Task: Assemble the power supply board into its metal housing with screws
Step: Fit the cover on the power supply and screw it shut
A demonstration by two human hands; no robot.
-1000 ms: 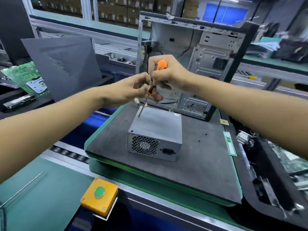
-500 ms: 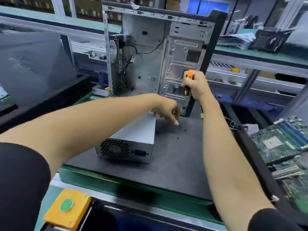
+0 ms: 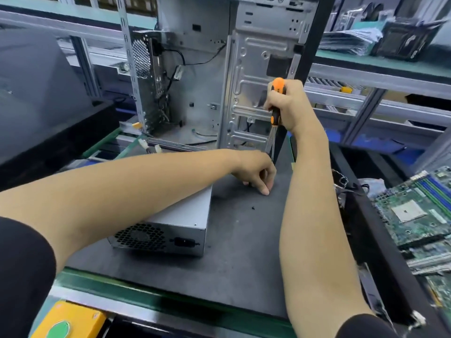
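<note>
- Left hand [image 3: 256, 170] reaches across from the left, forearm passing over the power supply unit [image 3: 175, 220], wrist bent down so the curled fingers point at the dark mat [image 3: 244, 240]; the fingertips [image 3: 265, 191] touch or nearly touch the mat, and whether they pinch anything cannot be told.
- Right hand [image 3: 289, 106] is raised above the left, fist wrapped round the orange-and-black screwdriver [image 3: 277, 103], forearm rising steeply from the lower right.
- Screwdriver stands nearly upright, handle cap on top, shaft pointing down toward the left hand's knuckles.
- Power supply unit lies flat on the mat left of centre, long axis running away from the camera, fan grille and power socket facing the viewer.
- One small black screw [image 3: 253, 208] lies loose on the mat, near the left fingertips.
- Open metal computer case [image 3: 219, 69] stands upright at the mat's far edge, behind both hands.
- Green circuit boards [image 3: 419, 215] lie to the right; a yellow box with a green button [image 3: 66, 323] sits at the near left corner.
</note>
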